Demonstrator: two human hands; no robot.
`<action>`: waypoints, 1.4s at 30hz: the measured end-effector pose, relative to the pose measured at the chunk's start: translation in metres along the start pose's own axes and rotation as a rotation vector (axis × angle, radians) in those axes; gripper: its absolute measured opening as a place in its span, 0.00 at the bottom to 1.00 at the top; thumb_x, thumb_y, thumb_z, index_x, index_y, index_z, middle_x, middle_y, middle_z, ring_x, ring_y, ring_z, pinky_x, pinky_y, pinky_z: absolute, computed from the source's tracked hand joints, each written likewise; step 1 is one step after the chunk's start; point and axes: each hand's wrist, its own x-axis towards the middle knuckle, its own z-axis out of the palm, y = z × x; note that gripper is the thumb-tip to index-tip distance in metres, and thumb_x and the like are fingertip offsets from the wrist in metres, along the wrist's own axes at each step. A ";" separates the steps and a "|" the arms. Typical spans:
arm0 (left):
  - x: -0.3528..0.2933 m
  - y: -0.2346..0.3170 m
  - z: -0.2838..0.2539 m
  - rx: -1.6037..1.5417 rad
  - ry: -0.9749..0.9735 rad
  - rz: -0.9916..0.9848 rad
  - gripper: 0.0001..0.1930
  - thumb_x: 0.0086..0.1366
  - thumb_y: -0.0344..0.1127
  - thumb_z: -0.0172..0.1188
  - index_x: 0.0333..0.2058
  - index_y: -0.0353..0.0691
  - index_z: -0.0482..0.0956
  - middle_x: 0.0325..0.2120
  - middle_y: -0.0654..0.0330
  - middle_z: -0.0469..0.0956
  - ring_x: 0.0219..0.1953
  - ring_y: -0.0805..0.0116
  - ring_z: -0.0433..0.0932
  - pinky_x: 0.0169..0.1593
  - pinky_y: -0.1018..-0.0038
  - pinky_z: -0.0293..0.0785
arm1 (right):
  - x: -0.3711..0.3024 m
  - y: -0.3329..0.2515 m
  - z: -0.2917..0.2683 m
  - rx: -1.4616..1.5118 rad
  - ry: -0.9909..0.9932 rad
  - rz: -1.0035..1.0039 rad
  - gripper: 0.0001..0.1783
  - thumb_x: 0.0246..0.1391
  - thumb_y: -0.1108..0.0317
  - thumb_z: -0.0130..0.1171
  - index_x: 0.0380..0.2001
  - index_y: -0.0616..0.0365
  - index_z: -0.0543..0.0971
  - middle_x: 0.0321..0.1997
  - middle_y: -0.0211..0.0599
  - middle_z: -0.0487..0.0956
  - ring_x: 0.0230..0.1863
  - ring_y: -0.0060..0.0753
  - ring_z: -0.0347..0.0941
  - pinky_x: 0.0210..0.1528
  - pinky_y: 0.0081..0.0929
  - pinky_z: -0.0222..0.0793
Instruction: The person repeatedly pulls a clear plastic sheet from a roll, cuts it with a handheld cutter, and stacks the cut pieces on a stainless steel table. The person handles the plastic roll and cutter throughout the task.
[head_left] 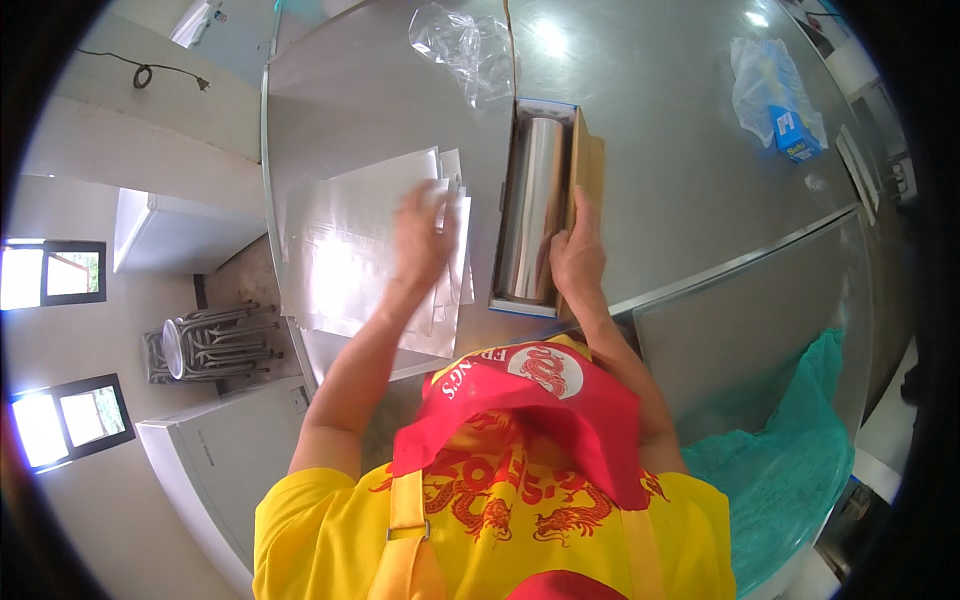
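A long open cardboard box (pixel 509 180) lies on the metal table in front of me, holding a shiny roll of aluminium foil (pixel 537 210). My right hand (pixel 578 258) grips the box's right side by its raised brown lid (pixel 590 160), index finger stretched along the edge. Left of the box, several cut foil sheets (pixel 350 240) lie in an uneven, overlapping stack. My left hand (pixel 424 238) is over the stack's right part, its fingers smeared by motion. Whether it touches or holds a sheet cannot be made out.
Crumpled clear plastic (pixel 462 50) lies beyond the box. At the far right are a small blue box (pixel 794 133) and a thin plastic bag (pixel 765 80). A green plastic sheet (pixel 780 470) drapes the near right. Metal stools (pixel 220 343) are stacked left, beside a white freezer (pixel 220 460).
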 end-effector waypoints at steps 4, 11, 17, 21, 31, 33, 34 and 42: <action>0.025 0.089 0.025 0.196 -0.190 0.158 0.13 0.64 0.38 0.61 0.43 0.36 0.85 0.58 0.45 0.73 0.62 0.44 0.68 0.64 0.50 0.65 | 0.003 -0.009 -0.003 0.088 -0.045 0.060 0.38 0.54 0.79 0.53 0.71 0.59 0.62 0.71 0.56 0.67 0.70 0.60 0.65 0.71 0.46 0.62; 0.060 0.090 0.062 0.558 -0.422 0.025 0.14 0.63 0.38 0.60 0.37 0.32 0.85 0.57 0.46 0.72 0.62 0.46 0.66 0.61 0.44 0.62 | 0.005 -0.002 -0.001 0.090 0.026 -0.071 0.38 0.55 0.79 0.49 0.71 0.58 0.62 0.71 0.55 0.67 0.70 0.60 0.66 0.71 0.46 0.63; 0.074 0.043 0.052 -0.044 -0.210 -0.259 0.12 0.59 0.32 0.61 0.37 0.30 0.86 0.47 0.41 0.78 0.49 0.47 0.78 0.53 0.53 0.74 | 0.005 0.008 0.013 0.073 -0.014 0.011 0.38 0.56 0.75 0.53 0.71 0.56 0.62 0.74 0.56 0.64 0.71 0.60 0.63 0.71 0.48 0.63; 0.099 0.045 -0.033 -0.274 -0.093 -0.308 0.11 0.63 0.37 0.65 0.36 0.35 0.86 0.27 0.62 0.79 0.33 0.70 0.76 0.37 0.71 0.72 | 0.003 -0.003 0.003 0.052 -0.055 0.074 0.38 0.56 0.77 0.52 0.72 0.54 0.61 0.75 0.54 0.63 0.71 0.59 0.64 0.70 0.47 0.65; 0.165 0.062 -0.218 -0.538 -0.031 -0.355 0.10 0.66 0.36 0.64 0.34 0.34 0.86 0.26 0.69 0.78 0.29 0.81 0.72 0.37 0.80 0.68 | 0.001 -0.006 -0.003 0.068 -0.026 0.081 0.38 0.57 0.79 0.51 0.72 0.57 0.60 0.74 0.52 0.64 0.71 0.58 0.64 0.71 0.46 0.63; 0.171 0.060 -0.238 -0.553 -0.030 -0.385 0.10 0.67 0.36 0.63 0.35 0.34 0.86 0.26 0.69 0.78 0.29 0.80 0.72 0.38 0.81 0.68 | 0.001 -0.006 -0.002 0.048 -0.023 0.066 0.38 0.57 0.79 0.51 0.72 0.57 0.60 0.74 0.53 0.64 0.71 0.58 0.64 0.70 0.47 0.64; 0.170 0.066 -0.246 -0.573 -0.027 -0.437 0.09 0.67 0.36 0.63 0.35 0.35 0.85 0.26 0.68 0.78 0.29 0.80 0.72 0.38 0.82 0.68 | 0.001 -0.006 -0.002 0.051 -0.024 0.064 0.38 0.56 0.79 0.51 0.72 0.57 0.60 0.74 0.53 0.64 0.71 0.58 0.64 0.70 0.47 0.64; 0.175 0.002 -0.273 -0.535 0.018 -0.484 0.10 0.66 0.37 0.63 0.32 0.36 0.85 0.25 0.69 0.76 0.29 0.79 0.72 0.39 0.82 0.67 | 0.000 -0.004 0.001 0.068 -0.003 0.083 0.39 0.56 0.80 0.51 0.72 0.55 0.61 0.73 0.53 0.66 0.70 0.59 0.65 0.71 0.47 0.64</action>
